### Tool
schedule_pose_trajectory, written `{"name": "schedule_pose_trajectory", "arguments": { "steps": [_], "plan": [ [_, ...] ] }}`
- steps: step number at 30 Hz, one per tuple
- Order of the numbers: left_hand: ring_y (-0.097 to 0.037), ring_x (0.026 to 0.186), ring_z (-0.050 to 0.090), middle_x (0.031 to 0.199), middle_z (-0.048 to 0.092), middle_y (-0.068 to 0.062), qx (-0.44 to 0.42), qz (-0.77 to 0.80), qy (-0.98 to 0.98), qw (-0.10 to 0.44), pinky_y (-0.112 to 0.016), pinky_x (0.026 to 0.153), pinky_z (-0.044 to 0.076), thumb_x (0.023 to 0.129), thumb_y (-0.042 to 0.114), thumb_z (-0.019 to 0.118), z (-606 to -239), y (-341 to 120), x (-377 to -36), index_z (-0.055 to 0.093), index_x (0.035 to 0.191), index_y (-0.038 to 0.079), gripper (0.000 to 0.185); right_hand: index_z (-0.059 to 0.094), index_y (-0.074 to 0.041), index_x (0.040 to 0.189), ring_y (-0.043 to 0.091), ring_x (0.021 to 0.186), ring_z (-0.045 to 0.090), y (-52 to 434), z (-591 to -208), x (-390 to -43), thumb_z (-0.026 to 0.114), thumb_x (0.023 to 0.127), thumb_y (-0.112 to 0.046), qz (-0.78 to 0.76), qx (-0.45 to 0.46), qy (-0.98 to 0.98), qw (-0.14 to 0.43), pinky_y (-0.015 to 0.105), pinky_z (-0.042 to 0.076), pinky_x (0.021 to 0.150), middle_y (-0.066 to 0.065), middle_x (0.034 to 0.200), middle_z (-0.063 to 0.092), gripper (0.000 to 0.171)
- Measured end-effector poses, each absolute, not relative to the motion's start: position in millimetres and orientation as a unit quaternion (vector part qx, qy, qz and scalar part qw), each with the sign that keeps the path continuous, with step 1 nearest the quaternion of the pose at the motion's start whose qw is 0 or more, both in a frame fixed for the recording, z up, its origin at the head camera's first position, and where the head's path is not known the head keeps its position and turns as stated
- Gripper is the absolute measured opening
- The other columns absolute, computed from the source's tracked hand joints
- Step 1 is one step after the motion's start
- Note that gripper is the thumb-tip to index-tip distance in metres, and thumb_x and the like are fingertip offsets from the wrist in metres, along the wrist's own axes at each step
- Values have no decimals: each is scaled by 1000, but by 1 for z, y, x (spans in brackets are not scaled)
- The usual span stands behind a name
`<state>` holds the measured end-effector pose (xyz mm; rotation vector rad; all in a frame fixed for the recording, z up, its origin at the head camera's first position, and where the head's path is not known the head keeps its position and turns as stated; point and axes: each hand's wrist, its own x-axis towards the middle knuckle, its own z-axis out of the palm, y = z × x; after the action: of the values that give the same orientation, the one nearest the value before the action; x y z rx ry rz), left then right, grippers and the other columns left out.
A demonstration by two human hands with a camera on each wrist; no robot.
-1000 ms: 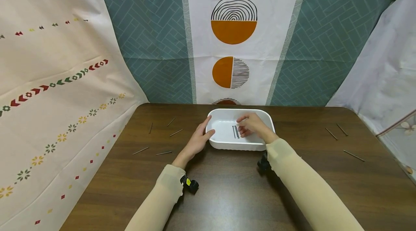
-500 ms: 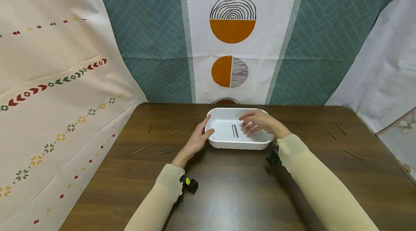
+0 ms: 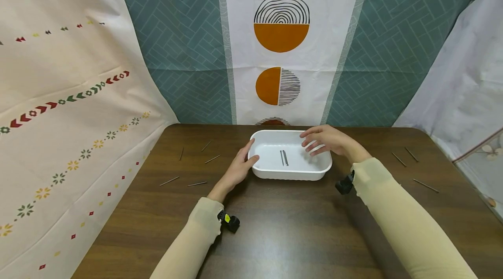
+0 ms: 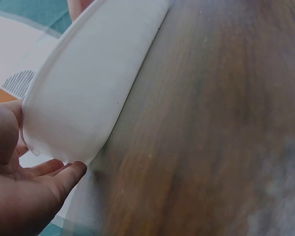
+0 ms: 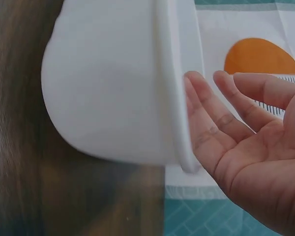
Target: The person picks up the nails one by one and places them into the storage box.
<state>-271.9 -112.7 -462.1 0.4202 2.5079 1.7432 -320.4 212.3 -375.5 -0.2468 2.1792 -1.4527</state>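
Observation:
A white plastic tray point(image 3: 291, 174) stands on the table, with a few thin metal nails point(image 3: 286, 158) lying side by side in it. My left hand point(image 3: 235, 170) holds the tray's left end. In the left wrist view the thumb goes over the rim, while the fingers point(image 4: 71, 174) lie against the outer wall. Over the tray's right end hovers my right hand point(image 3: 328, 140), fingers spread and loosely bent, nothing between them. The right wrist view shows its fingertips beside the tray's rim point(image 5: 179, 113).
Several loose nails point(image 3: 212, 159) lie scattered on the brown wooden table point(image 3: 275, 226) left of the tray. Three more nails point(image 3: 425, 185) lie at the far right. A patterned cloth point(image 3: 188, 52) hangs behind the table's back edge.
My right hand has lifted away from the nails in the tray and moved right, its fingers opening. My left hand stays at the tray's left end, and the tray has not moved.

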Motion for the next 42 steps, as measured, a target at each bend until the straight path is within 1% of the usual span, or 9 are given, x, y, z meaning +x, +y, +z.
{"name": "schedule_pose_trajectory", "arguments": {
  "steps": [6, 10, 17, 22, 31, 37, 42],
  "plan": [
    [-39, 152, 28, 164, 29, -24, 134, 564, 814, 30, -56, 123, 22, 107, 18, 57, -463, -112, -272, 30, 166, 15, 64, 47, 10, 148, 33, 105, 71, 231, -369, -319, 52, 109, -13, -559, -76, 795, 223, 44, 60, 89, 32, 129, 62, 45],
    [-40, 151, 28, 163, 30, -25, 136, 565, 813, 27, -57, 123, 22, 107, 18, 57, -462, -112, -272, 30, 165, 14, 64, 44, 13, 148, 32, 103, 71, 241, -366, -317, 51, 109, -12, -568, -80, 789, 219, 44, 60, 89, 30, 125, 65, 46],
    [-40, 152, 27, 164, 29, -24, 135, 571, 809, 35, -57, 123, 21, 108, 19, 57, -463, -112, -271, 30, 166, 15, 64, 43, 15, 146, 27, 97, 72, 257, -362, -311, 52, 109, -9, -587, -79, 778, 210, 45, 60, 89, 23, 117, 70, 45],
    [-40, 152, 26, 164, 29, -23, 136, 572, 808, 36, -58, 123, 21, 108, 20, 57, -462, -113, -271, 30, 166, 15, 64, 43, 13, 146, 26, 97, 74, 271, -361, -309, 52, 109, -12, -588, -82, 779, 203, 46, 60, 90, 20, 116, 72, 45],
    [-41, 153, 26, 164, 29, -24, 136, 573, 807, 33, -60, 123, 20, 107, 18, 57, -462, -113, -270, 31, 165, 14, 64, 43, 13, 146, 27, 99, 74, 297, -364, -302, 51, 111, -15, -581, -87, 782, 208, 43, 60, 89, 16, 111, 73, 46],
    [-39, 153, 26, 164, 28, -24, 139, 570, 809, 35, -56, 124, 21, 108, 18, 57, -462, -112, -271, 29, 166, 14, 64, 46, 10, 144, 27, 100, 74, 314, -365, -296, 51, 111, -16, -572, -81, 788, 213, 44, 60, 90, 9, 108, 75, 43],
    [-40, 152, 27, 163, 30, -25, 140, 571, 809, 32, -56, 123, 21, 107, 17, 57, -462, -113, -271, 30, 165, 13, 64, 45, 11, 145, 28, 102, 74, 325, -365, -295, 52, 111, -19, -559, -84, 796, 218, 43, 60, 89, 15, 113, 74, 46]
  ]
}}
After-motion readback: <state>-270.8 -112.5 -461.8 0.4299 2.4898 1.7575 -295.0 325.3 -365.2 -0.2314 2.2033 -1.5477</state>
